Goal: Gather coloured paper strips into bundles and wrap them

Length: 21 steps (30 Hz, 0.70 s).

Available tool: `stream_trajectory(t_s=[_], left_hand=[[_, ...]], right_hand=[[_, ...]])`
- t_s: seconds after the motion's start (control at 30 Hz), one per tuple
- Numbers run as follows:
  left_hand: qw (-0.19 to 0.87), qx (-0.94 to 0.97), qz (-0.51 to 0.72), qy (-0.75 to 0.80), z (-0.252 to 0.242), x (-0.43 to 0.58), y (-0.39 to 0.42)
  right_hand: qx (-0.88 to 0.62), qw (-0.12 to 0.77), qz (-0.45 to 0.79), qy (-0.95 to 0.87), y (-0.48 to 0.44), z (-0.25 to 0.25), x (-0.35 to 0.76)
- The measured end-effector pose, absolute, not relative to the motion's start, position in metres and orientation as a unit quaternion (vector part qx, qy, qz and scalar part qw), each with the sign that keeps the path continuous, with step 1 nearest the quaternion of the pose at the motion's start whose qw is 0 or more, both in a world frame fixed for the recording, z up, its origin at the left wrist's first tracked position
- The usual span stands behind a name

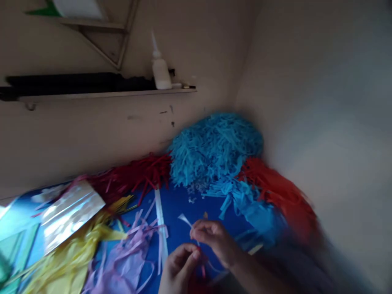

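Note:
Low in the middle of the head view, my left hand is closed in a pinch, with a small red piece showing at its fingertips. Just above and to the right, my right hand is closed too, its fingers bent round a thin white strip whose flared end sticks out to the upper left. The two hands are close together over the blue tabletop. Below them hang blurred red and pale strands, and I cannot tell how these join the pieces in my fingers.
Lilac fringed paper, yellow fringed paper and a shiny clear packet lie left. Dark red fringe, a blue fringed heap and orange-red fringe line the walls. A shelf holds a white bottle.

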<state>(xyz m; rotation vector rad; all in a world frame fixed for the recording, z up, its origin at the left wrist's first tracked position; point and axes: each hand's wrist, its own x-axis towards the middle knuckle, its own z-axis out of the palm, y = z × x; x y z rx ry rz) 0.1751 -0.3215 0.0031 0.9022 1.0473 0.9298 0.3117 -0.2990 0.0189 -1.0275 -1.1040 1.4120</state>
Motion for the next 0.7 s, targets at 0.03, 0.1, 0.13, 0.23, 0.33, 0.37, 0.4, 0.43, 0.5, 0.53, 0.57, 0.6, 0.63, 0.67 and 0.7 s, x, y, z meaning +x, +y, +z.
stream_trajectory(t_s=[0.03, 0.1, 0.13, 0.23, 0.33, 0.37, 0.4, 0.43, 0.5, 0.53, 0.57, 0.6, 0.63, 0.67, 0.7], left_hand=[[0.675, 0.404, 0.407, 0.464, -0.001, 0.171, -0.323], [0.680, 0.388, 0.405, 0.472, -0.007, 0.159, -0.325], [0.686, 0.362, 0.409, 0.480, -0.008, 0.153, -0.326], [0.695, 0.226, 0.458, 0.506, -0.008, 0.137, -0.328], [0.705, 0.123, 0.489, 0.498, -0.003, 0.128, -0.328], [0.710, 0.111, 0.495, 0.488, -0.002, 0.127, -0.327], [0.714, 0.106, 0.502, 0.477, -0.001, 0.127, -0.327], [0.717, 0.105, 0.508, 0.466, -0.001, 0.127, -0.327], [0.720, 0.104, 0.518, 0.451, -0.001, 0.128, -0.326], [0.723, 0.103, 0.518, 0.447, -0.001, 0.128, -0.326], [0.726, 0.104, 0.514, 0.445, -0.001, 0.128, -0.326], [0.728, 0.108, 0.510, 0.447, -0.001, 0.129, -0.326], [0.726, 0.117, 0.506, 0.450, -0.001, 0.129, -0.326], [0.720, 0.136, 0.505, 0.457, -0.001, 0.129, -0.326], [0.710, 0.160, 0.504, 0.465, 0.000, 0.129, -0.327]], right_hand=[[-0.409, 0.509, 0.638, -0.409, -0.297, 0.018, 0.306], [-0.371, 0.512, 0.705, -0.321, -0.291, 0.017, 0.300], [-0.364, 0.521, 0.713, -0.296, -0.289, 0.018, 0.299], [-0.422, 0.538, 0.638, -0.354, -0.294, 0.021, 0.297], [-0.488, 0.482, 0.489, -0.539, -0.307, 0.023, 0.294], [-0.495, 0.463, 0.453, -0.579, -0.311, 0.022, 0.292], [-0.499, 0.451, 0.431, -0.602, -0.314, 0.022, 0.291], [-0.501, 0.442, 0.420, -0.614, -0.317, 0.022, 0.289], [-0.501, 0.429, 0.416, -0.625, -0.319, 0.020, 0.287], [-0.500, 0.424, 0.417, -0.630, -0.319, 0.020, 0.287], [-0.499, 0.418, 0.417, -0.634, -0.319, 0.020, 0.287], [-0.499, 0.414, 0.416, -0.638, -0.319, 0.019, 0.287], [-0.500, 0.412, 0.414, -0.640, -0.318, 0.019, 0.288], [-0.503, 0.410, 0.412, -0.640, -0.318, 0.019, 0.289], [-0.505, 0.409, 0.410, -0.640, -0.318, 0.019, 0.290]])
